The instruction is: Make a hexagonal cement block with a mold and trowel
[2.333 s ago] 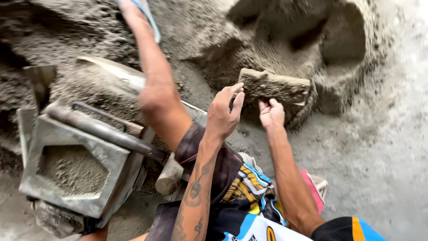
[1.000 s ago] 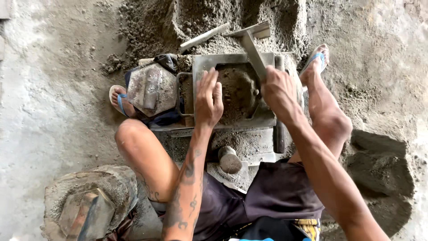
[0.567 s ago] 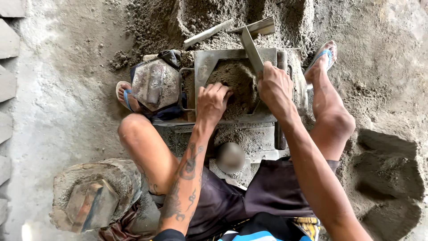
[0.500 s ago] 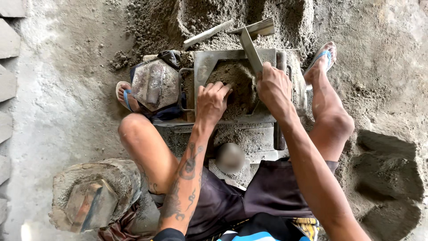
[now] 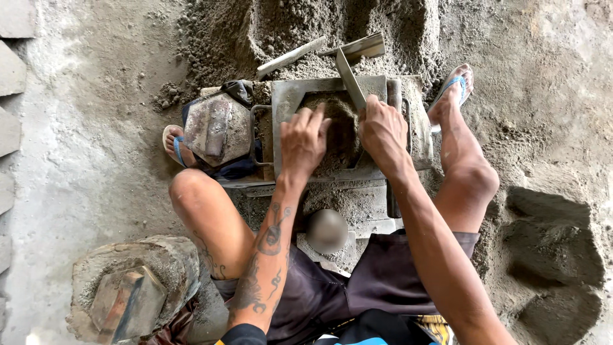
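A grey metal block mould sits on the ground between my knees, filled with damp grey cement mix. My left hand lies flat, fingers spread, pressing on the mix at the mould's left side. My right hand rests on the mix at the right side, fingers curled down, beside a slanted metal bar of the mould. Neither hand holds a separate object. A hexagonal metal tamper plate lies just left of the mould.
A big heap of grey mix lies behind the mould, with a flat wooden strip on it. A cement-crusted round bucket stands at lower left. Finished blocks line the left edge. Dug-out mix lies at right.
Earlier my hands lifted a moulded block beside the mix heap. Since a second ago both hands have stayed in the mould, sliding slightly over the mix and pressing it.
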